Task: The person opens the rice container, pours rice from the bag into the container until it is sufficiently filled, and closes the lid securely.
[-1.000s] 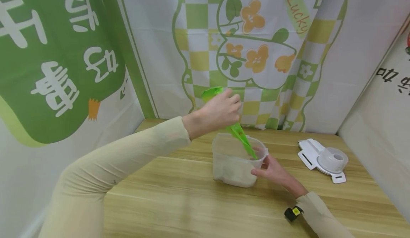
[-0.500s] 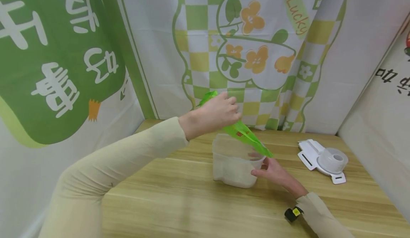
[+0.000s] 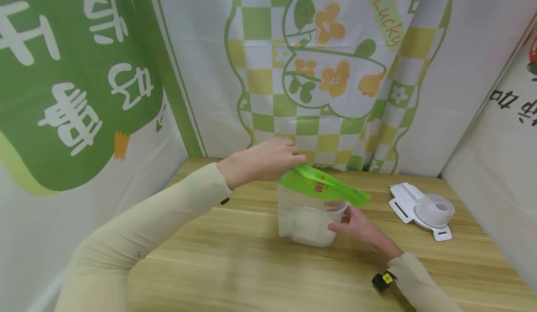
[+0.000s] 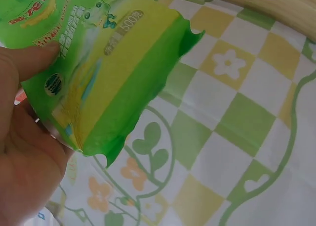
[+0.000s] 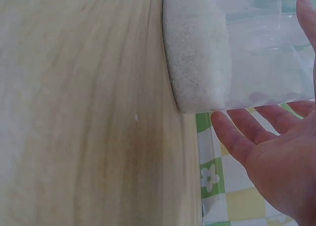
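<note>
A bright green plastic packet with yellow and red printing (image 3: 320, 184) slants across the top of a clear, tub-shaped plastic container (image 3: 308, 225), one corner reaching past the rim toward the right; whether it touches the rim I cannot tell. The person's left hand (image 3: 268, 159) pinches the packet, the thumb lying on its printed face in the left wrist view and the fingers behind it, mostly hidden. That face bears a small cartoon figure and the number 500. The container stands upright on a wood-grain table (image 3: 218, 260), with a layer of white, rice-like grains (image 5: 197, 63) in its bottom. The right hand (image 3: 361, 224) holds the container by its right end, thumb on the near side and slightly spread fingertips against the far wall. A tiny pale speck (image 5: 136, 117) lies on the tabletop. Farther right, well apart from the container, a white plastic lid with slotted tabs (image 3: 404, 199) rests on the table, a clear round plastic cup (image 3: 434, 211) on top of it. Behind hangs a white cloth with green and yellow checks (image 3: 259, 81); a green banner with white characters (image 3: 84, 51) covers the left wall.
</note>
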Demonstrator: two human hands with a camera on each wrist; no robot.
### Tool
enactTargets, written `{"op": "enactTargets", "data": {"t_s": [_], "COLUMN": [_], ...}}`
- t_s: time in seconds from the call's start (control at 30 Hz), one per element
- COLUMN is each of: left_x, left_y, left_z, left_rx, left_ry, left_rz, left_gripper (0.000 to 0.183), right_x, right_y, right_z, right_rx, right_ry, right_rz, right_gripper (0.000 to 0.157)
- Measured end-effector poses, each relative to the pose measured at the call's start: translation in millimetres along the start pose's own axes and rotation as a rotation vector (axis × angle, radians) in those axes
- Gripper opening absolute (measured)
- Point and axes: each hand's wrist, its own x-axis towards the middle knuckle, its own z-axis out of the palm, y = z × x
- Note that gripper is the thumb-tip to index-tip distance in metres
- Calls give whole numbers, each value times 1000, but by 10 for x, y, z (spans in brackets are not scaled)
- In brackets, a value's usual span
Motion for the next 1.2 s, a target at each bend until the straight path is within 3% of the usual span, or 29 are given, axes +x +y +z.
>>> {"op": "enactTargets", "data": {"t_s": [0.17,0.43,0.6,0.87,1.07,1.2], "left_x": [-87,-259,-334,-478,-527,-567], "left_y": [-83,-192,-245,-218,-149,-157], "left_z": [131,371,533,830,876,931], "left_rx": [-187,-435,-567,-735,-758,-842], "left_ry": [44,63,109,186,258,264], "left_rz": [-24,-32,-70,-190,-226,-283], "left_gripper": [34,7,11,31,32,38], "right_x": [-4,10,-5,-13,0,18], "right_y": [-7,35,56,84,73,53], "right_z": [11,22,18,34,24,12], "right_rx": [-5,44,39,64,49,54], "right_ry": [25,29,28,16,29,28], "right_rz": [-25,-104,-92,-89,-81,-90], "right_gripper": [69,77,78,80,79,78]}}
